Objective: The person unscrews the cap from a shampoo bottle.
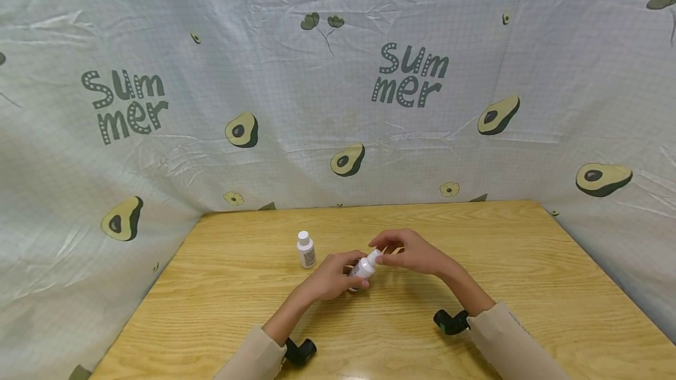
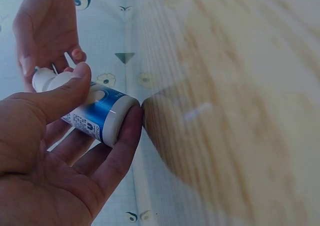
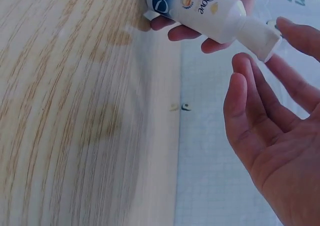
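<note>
A small white Dove bottle (image 3: 220, 13) with a blue band round its lower part lies tilted, its cap end up toward the right. My left hand (image 1: 331, 275) grips its body, thumb on one side and fingers round the other, with a finger under the base in the left wrist view. At the white cap (image 3: 259, 37), my right hand (image 1: 414, 252) pinches with thumb and a finger on opposite sides. Its other fingers are loosely bent beside the cap. A second white bottle (image 1: 306, 251) stands upright with its cap on, left of and behind my left hand.
The wooden table (image 1: 222, 309) runs back to a hanging pale cloth (image 1: 296, 92) printed with avocados and lettering, which also covers both sides. Black wrist mounts (image 1: 451, 322) sit at both sleeve cuffs, close over the tabletop.
</note>
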The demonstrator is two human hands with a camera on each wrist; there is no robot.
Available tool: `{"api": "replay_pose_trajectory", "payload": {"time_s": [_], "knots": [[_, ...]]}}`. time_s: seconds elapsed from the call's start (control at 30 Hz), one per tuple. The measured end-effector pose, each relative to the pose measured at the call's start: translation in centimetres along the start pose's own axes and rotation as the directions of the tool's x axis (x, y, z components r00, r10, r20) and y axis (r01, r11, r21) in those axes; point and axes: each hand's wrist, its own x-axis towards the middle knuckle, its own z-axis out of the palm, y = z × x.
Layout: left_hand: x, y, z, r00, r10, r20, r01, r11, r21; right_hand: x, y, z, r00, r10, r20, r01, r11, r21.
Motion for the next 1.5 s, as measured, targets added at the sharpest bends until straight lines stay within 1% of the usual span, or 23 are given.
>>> {"api": "replay_pose_trajectory", "payload": {"time_s": [0.13,0.23,0.43,0.6,0.73,0.83,0.97,1.07,1.17,1.4,1.5], "knots": [[0.00,-0.02,-0.01,1.000,0.008,-0.004,-0.008,1.000,0.011,-0.04,-0.31,0.05,0.999,0.048,-0.006,-0.047,0.999,0.007],[-0.05,0.01,-0.03,1.000,0.008,-0.003,-0.008,1.000,0.013,-0.04,-0.34,0.07,0.998,0.061,-0.005,-0.061,0.998,0.023],[-0.09,0.07,-0.09,1.000,0.008,0.000,-0.008,1.000,0.023,0.06,0.05,0.02,1.000,0.024,0.008,-0.025,0.999,0.033],[-0.10,0.02,-0.10,1.000,0.004,0.002,-0.004,1.000,0.029,0.07,0.24,0.03,1.000,-0.012,0.019,0.011,0.998,0.060],[-0.12,0.00,-0.08,1.000,-0.003,0.005,0.002,1.000,0.025,0.05,0.16,0.00,0.999,-0.029,0.021,0.028,0.998,0.052],[-0.11,0.02,-0.05,1.000,-0.009,0.007,0.009,1.000,0.022,0.02,-0.02,0.07,1.000,-0.017,0.012,0.017,0.999,0.035],[-0.10,0.03,-0.04,1.000,-0.016,0.008,0.016,1.000,0.013,0.01,-0.34,0.25,0.999,0.036,-0.010,-0.036,0.999,0.025],[-0.08,0.00,-0.04,1.000,-0.015,0.007,0.015,1.000,0.012,0.01,-0.44,0.27,0.998,0.058,-0.010,-0.058,0.998,0.030],[-0.03,-0.02,-0.03,1.000,-0.014,0.008,0.014,1.000,0.015,0.00,-0.42,0.21,0.999,0.050,0.002,-0.050,0.998,0.034],[-0.05,0.06,-0.04,1.000,-0.022,0.007,0.022,1.000,0.010,0.03,-0.19,0.04,1.000,0.005,0.021,-0.006,0.998,0.058],[-0.08,0.08,-0.04,1.000,-0.021,0.005,0.021,1.000,0.011,0.03,-0.20,0.03,1.000,-0.001,0.026,-0.001,0.997,0.073]]}}
